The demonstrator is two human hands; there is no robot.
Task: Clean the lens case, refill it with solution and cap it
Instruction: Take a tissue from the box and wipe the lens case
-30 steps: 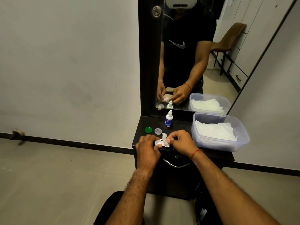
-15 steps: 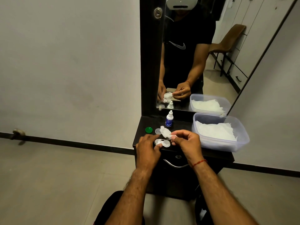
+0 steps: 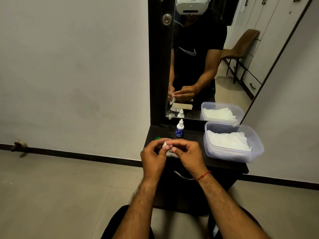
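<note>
You are at the cleaning step. Both hands are raised over the front edge of the counter (image 3: 193, 135), toward its left end, working a white tissue (image 3: 165, 145) between them. Your left hand (image 3: 153, 156) has its fingers curled round the bunched tissue. Your right hand (image 3: 189, 154) pinches it from the other side with thumb and fingertips, and the two hands are touching.

The lens case is hidden. I judge that it sits inside the tissue between your fingers, but I cannot tell how it is turned or which well you are wiping.

A green cap (image 3: 157, 138) lies on the counter just behind your left hand. The solution bottle (image 3: 179, 129) stands upright near the back edge, apart from your hands. The plastic tub (image 3: 227, 155) of tissues fills the right end.

Refilling and capping look not yet begun, so the task seems early. Next you would finish the wipe, set the case flat on the counter with its wells up and let the tissue go. That frees one hand to reach back for the bottle. Mind the green cap near the left edge as you lower your hands.
</note>
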